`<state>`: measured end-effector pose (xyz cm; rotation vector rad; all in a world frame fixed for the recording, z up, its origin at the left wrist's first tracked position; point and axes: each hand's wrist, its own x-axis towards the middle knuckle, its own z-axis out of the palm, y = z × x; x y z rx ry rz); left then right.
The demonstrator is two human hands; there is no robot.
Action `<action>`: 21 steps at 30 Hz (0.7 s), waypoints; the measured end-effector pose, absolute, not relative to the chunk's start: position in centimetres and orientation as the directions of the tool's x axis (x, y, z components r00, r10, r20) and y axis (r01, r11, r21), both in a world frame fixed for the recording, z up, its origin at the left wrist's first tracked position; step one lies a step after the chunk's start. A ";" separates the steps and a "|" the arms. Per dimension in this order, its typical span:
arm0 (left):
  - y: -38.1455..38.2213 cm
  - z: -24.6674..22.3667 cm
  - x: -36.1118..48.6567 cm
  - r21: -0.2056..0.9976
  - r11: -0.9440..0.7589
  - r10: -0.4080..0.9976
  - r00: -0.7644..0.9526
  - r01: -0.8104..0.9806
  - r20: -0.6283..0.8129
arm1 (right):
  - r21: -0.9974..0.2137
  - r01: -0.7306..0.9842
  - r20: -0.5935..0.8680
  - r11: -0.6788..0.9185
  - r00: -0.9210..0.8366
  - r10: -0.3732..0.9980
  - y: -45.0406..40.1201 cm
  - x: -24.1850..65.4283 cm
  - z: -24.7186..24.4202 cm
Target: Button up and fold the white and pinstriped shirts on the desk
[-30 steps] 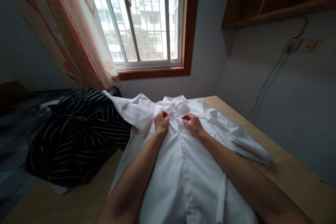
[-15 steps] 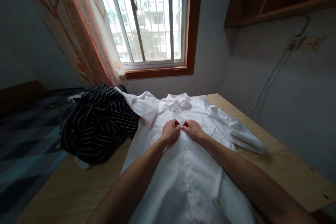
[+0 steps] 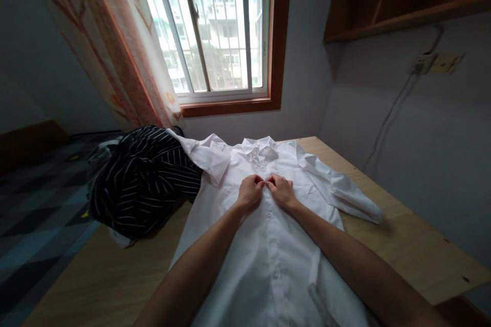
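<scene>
A white button-up shirt [image 3: 245, 245] lies front side up on a wooden table [image 3: 153, 265], its collar at the far end and its sleeves spread to both sides. My left hand [image 3: 251, 190] pinches the front placket at chest height. Opposite it, fingertips almost touching, my right hand [image 3: 281, 189] pinches the placket from the other side. Whatever small button sits between the fingertips is hidden. Below the hands, several buttons show down the front strip.
A heap of black striped clothing [image 3: 141, 184] rests at the table's left, under the shirt's left-hand sleeve. Beyond it is a checked bed cover [image 3: 38, 219]. A window [image 3: 218, 36] with a floral curtain [image 3: 103, 36] stands behind; a shelf [image 3: 406, 18] and a plugged-in cord [image 3: 387, 115] are at right.
Both hands stay at the same spot on the placket, with the right fingers shifting slightly. The view has turned a little, so the room sits slightly farther left.
</scene>
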<state>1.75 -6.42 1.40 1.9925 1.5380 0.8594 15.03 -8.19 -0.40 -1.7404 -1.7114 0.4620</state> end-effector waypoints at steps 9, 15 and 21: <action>-7.2 0.3 2.3 0.760 -0.372 0.927 0.167 0.534 0.337 | -0.733 0.680 0.158 0.016 0.147 0.976 -8.4 15.0 -0.3; -7.2 0.2 2.2 0.793 -0.360 0.928 0.107 0.492 0.356 | -0.777 0.627 0.185 0.048 0.155 0.970 -8.5 15.0 -0.3; -6.0 0.3 1.1 0.867 -0.270 0.948 -0.042 0.419 0.315 | -0.835 0.548 0.231 0.055 0.258 0.938 -8.0 15.6 -1.3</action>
